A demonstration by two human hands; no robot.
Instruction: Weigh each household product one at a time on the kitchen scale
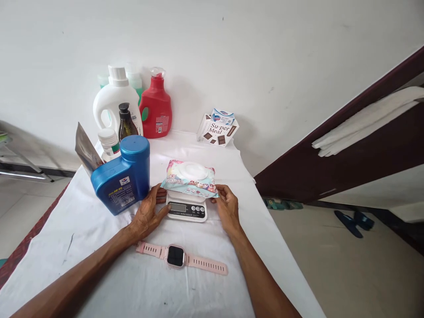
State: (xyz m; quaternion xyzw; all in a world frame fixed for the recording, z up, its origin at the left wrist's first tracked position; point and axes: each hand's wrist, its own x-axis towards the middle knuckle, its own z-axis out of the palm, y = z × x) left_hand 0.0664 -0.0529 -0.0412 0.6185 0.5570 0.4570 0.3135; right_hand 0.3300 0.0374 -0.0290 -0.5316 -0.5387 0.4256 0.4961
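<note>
While the wipes pack (190, 178) rests on the scale (186, 209), both hands (147, 216) flank it, loosely open.

Wipes pack (190, 179) on scale (186, 209), mid tabletop (232, 247). Watch (180, 257) before scale. Jug (122, 174) left of scale, bottles (132, 104) behind it. Box (217, 127) behind scale, at wall.

Glossy plastic wipes pack (190, 178) on a smooth plastic scale (187, 210); matt white cloth (99, 247) beneath.
</note>
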